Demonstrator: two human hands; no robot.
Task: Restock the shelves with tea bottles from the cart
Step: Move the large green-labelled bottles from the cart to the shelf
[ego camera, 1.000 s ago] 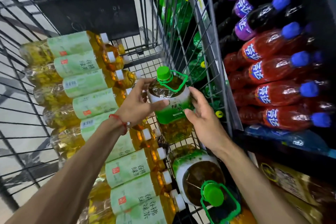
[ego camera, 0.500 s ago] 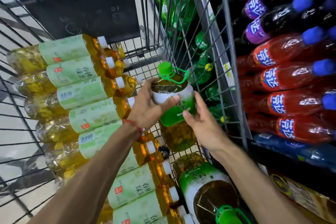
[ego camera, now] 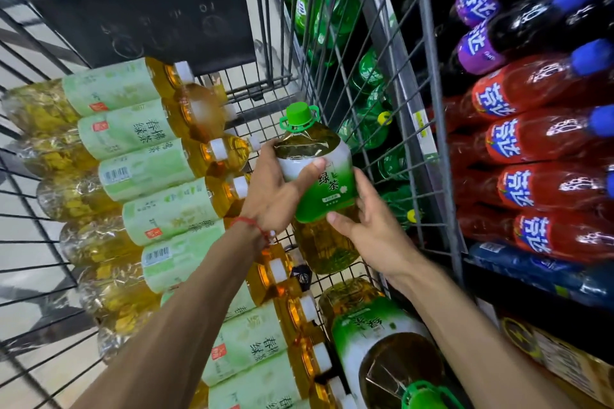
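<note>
Head view: two hands hold a green-capped tea bottle (ego camera: 319,176) inside the cart (ego camera: 437,103).
The left hand (ego camera: 272,189) grips the bottle's shoulder, thumb across the label. The right hand (ego camera: 372,229) clasps the lower label, close to the cart's right wall. Pale-labelled bottles (ego camera: 156,159) lie stacked along the cart's left side, and another large bottle (ego camera: 375,342) lies in its near right corner.

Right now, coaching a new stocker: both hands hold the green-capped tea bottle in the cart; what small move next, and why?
Probably lift the tea bottle straight up: the left hand and right hand grip it, and the cart's wire side stands between it and the shelves.
</note>
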